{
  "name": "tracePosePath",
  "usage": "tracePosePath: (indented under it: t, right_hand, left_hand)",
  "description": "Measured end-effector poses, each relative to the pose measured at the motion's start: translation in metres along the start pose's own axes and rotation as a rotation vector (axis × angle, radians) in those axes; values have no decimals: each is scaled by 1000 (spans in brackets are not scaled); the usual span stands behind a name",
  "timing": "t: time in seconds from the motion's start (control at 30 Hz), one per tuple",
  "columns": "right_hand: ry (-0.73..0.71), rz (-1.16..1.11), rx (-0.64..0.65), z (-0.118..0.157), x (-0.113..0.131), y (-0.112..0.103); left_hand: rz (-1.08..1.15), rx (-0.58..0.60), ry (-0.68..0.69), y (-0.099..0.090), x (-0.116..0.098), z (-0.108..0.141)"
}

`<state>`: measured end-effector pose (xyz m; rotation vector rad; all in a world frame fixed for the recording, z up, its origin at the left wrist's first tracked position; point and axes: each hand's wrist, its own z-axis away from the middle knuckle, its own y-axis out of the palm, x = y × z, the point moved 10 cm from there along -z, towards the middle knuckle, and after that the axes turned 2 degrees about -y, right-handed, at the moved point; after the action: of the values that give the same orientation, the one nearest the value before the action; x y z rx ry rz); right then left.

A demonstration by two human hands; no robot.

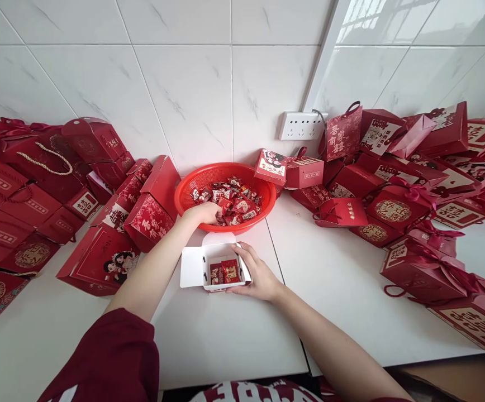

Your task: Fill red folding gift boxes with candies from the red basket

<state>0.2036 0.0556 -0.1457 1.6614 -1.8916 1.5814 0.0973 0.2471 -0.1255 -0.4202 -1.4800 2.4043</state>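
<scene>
One end of a small open box (221, 254), white inside, with flaps folded out and red, gold-printed packets (230, 271) lying within, is clasped between thumb and curled fingers of the right hand (256, 273). Just beyond it, the left hand (206, 213) is dipped among wrapped sweets (242, 207) in a red basket (251, 224); whether any is pinched cannot be told. Red gift boxes (152, 220) are piled on the white desk (226, 335) to both sides.

The head camera looks forward and down (quite near) at the tabletop (221, 346).
</scene>
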Motion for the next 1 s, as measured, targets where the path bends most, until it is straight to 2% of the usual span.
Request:
tracePosePath:
  t: [0.17, 0.23, 0.47, 0.73, 1.0]
  right_hand:
    - [1, -4, 0, -1, 2, 0]
    - [0, -5, 2, -1, 3, -1]
    - [-22, -14, -5, -2, 5, -3]
    - [-7, -18, 7, -2, 5, -2]
    - [-29, -2, -6, 0, 4, -2]
  left_hand:
    - [137, -245, -67, -22, 17, 1]
    - [205, -305, -87, -28, 21, 4]
    - [494, -236, -85, -17, 21, 9]
    - [654, -407, -14, -37, 19, 21]
    - [728, -482, 107, -46, 11, 39]
